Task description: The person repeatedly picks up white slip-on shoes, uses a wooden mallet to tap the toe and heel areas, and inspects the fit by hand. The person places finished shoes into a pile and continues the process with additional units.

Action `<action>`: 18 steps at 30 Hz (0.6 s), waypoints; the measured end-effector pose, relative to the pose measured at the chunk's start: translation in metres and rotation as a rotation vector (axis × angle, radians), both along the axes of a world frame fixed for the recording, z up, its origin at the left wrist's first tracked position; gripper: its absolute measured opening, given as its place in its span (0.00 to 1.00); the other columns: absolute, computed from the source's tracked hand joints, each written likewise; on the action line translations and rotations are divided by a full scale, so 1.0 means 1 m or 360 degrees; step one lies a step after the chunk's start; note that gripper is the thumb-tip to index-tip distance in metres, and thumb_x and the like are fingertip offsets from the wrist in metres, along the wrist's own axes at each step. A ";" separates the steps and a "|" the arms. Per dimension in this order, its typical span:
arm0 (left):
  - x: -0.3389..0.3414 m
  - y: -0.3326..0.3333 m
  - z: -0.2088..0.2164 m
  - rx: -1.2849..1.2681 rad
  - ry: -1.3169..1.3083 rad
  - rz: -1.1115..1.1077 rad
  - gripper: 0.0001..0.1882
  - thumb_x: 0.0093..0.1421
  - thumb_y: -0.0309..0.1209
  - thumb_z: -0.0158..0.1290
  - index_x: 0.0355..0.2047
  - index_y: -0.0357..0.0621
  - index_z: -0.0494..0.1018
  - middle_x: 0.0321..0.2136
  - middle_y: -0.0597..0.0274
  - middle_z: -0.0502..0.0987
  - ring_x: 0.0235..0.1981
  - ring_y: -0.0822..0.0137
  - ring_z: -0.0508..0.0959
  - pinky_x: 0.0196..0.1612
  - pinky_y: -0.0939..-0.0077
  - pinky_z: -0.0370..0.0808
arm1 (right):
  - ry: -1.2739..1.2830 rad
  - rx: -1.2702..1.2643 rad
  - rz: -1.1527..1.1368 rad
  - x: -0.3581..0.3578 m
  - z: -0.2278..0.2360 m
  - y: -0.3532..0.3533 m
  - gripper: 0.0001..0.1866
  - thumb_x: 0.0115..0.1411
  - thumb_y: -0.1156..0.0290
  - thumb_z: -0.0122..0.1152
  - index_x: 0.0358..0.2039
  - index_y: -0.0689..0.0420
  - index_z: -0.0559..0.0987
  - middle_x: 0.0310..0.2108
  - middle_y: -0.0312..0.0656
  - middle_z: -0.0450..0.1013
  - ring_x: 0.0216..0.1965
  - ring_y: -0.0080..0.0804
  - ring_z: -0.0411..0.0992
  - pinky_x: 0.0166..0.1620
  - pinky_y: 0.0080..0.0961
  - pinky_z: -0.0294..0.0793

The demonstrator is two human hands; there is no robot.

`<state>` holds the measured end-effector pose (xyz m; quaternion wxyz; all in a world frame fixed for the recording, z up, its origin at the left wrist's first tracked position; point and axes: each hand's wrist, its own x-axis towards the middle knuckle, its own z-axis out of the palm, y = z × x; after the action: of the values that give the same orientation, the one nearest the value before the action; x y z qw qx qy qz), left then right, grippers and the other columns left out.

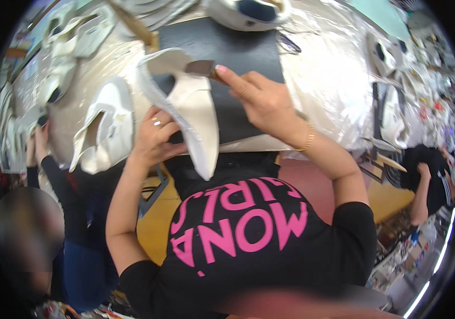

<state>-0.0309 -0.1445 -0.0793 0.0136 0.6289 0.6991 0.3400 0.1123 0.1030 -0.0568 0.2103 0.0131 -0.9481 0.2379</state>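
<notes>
My left hand (pixel 155 134), with a ring on one finger, grips a white shoe upper (pixel 198 103) by its lower left side. The upper is tilted above a black board (pixel 248 58), its pale inner face showing and its pointed end toward me. My right hand (pixel 271 105) is closed around a flat spatula-like tool (pixel 200 67) with a dark brown blade, the forefinger stretched along it. The blade lies against or just over the far part of the upper; contact is not clear. Most of the tool's handle is hidden by my fingers.
A white shoe (pixel 108 125) lies left of my left hand; another shoe (pixel 248 15) sits beyond the board. Plastic sheeting (pixel 323 80) covers the table. At left, a co-worker's hands (pixel 39 139) hold a pale piece. Another person (pixel 424 175) is at right.
</notes>
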 end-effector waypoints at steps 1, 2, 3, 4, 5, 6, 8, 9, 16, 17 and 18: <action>-0.001 0.001 0.000 0.0019 -0.0001 -0.0010 0.22 0.33 0.35 0.71 0.30 0.46 0.76 0.34 0.62 0.77 0.40 0.59 0.77 0.47 0.62 0.70 | 0.0117 -0.0041 0.0004 0.003 -0.003 0.000 0.29 0.58 0.74 0.59 0.61 0.40 0.72 0.25 0.37 0.71 0.22 0.34 0.73 0.24 0.29 0.72; -0.001 0.004 0.002 0.0021 -0.0025 -0.0020 0.22 0.33 0.34 0.71 0.30 0.46 0.76 0.35 0.62 0.77 0.40 0.57 0.77 0.48 0.62 0.70 | -0.0021 0.0125 0.0057 0.006 -0.006 0.003 0.30 0.57 0.74 0.59 0.61 0.39 0.71 0.24 0.36 0.68 0.21 0.34 0.72 0.23 0.30 0.71; 0.000 0.007 0.005 0.0039 -0.0051 -0.0003 0.21 0.33 0.33 0.72 0.29 0.46 0.76 0.34 0.62 0.77 0.41 0.57 0.77 0.48 0.62 0.70 | -0.0583 0.0305 0.0059 0.008 -0.008 0.003 0.31 0.57 0.75 0.59 0.61 0.37 0.71 0.23 0.36 0.66 0.21 0.34 0.71 0.23 0.31 0.71; 0.002 0.011 0.009 0.0020 -0.0097 0.0037 0.21 0.34 0.32 0.71 0.30 0.46 0.76 0.33 0.62 0.77 0.39 0.58 0.77 0.46 0.62 0.70 | -0.0483 0.0264 0.0029 0.011 -0.010 0.007 0.31 0.57 0.75 0.59 0.61 0.37 0.71 0.23 0.36 0.67 0.21 0.34 0.71 0.23 0.31 0.71; 0.004 0.014 0.016 0.0053 -0.0109 0.0078 0.22 0.35 0.32 0.71 0.32 0.46 0.76 0.33 0.62 0.77 0.36 0.59 0.77 0.45 0.63 0.71 | -0.0508 0.0255 0.0004 0.013 -0.011 0.010 0.31 0.57 0.75 0.59 0.61 0.36 0.71 0.24 0.36 0.68 0.21 0.35 0.72 0.24 0.30 0.72; 0.010 0.021 0.022 0.0126 -0.0220 0.0132 0.23 0.37 0.31 0.71 0.35 0.46 0.75 0.31 0.63 0.76 0.33 0.60 0.77 0.42 0.63 0.71 | -0.0421 0.0196 -0.0078 0.014 -0.011 0.014 0.30 0.57 0.74 0.58 0.61 0.36 0.71 0.25 0.37 0.70 0.21 0.35 0.72 0.23 0.31 0.72; 0.027 0.032 0.039 0.0343 -0.0224 0.0248 0.25 0.44 0.30 0.69 0.43 0.46 0.72 0.26 0.64 0.75 0.23 0.64 0.74 0.35 0.65 0.70 | -0.0237 0.0016 -0.0190 0.020 -0.010 0.020 0.29 0.58 0.72 0.57 0.60 0.35 0.72 0.26 0.37 0.72 0.21 0.35 0.73 0.21 0.31 0.71; 0.036 0.038 0.046 0.0090 -0.0245 0.0495 0.28 0.44 0.23 0.69 0.46 0.45 0.72 0.22 0.63 0.74 0.22 0.66 0.74 0.28 0.73 0.72 | -0.0236 0.0044 -0.0311 0.024 -0.009 0.024 0.29 0.57 0.73 0.59 0.59 0.34 0.73 0.27 0.37 0.74 0.23 0.36 0.74 0.23 0.33 0.72; -0.018 0.111 0.045 -0.0204 -0.0676 0.0815 0.19 0.60 0.31 0.55 0.51 0.42 0.69 0.26 0.49 0.79 0.29 0.50 0.80 0.34 0.60 0.74 | -0.0238 -0.0117 -0.1014 0.075 -0.027 0.046 0.26 0.58 0.81 0.57 0.56 0.44 0.77 0.37 0.44 0.75 0.37 0.40 0.74 0.43 0.34 0.73; -0.025 0.117 0.046 -0.0298 -0.0904 0.0754 0.19 0.61 0.32 0.55 0.51 0.42 0.69 0.27 0.50 0.80 0.29 0.52 0.81 0.36 0.62 0.75 | -0.0291 -0.0076 -0.1136 0.085 -0.032 0.050 0.26 0.58 0.81 0.56 0.57 0.45 0.76 0.38 0.45 0.74 0.38 0.41 0.74 0.44 0.34 0.72; -0.028 0.113 0.048 -0.0169 -0.0698 0.0701 0.18 0.62 0.34 0.55 0.51 0.40 0.71 0.32 0.51 0.81 0.32 0.60 0.81 0.38 0.68 0.76 | -0.0345 -0.0093 -0.1228 0.095 -0.038 0.054 0.27 0.58 0.81 0.56 0.57 0.45 0.76 0.39 0.45 0.74 0.39 0.41 0.74 0.44 0.34 0.72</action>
<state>-0.0590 -0.0314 -0.0312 0.1229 0.3723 0.8157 0.4254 0.2068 0.1566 -0.0945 0.1831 -0.3750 -0.8930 0.1684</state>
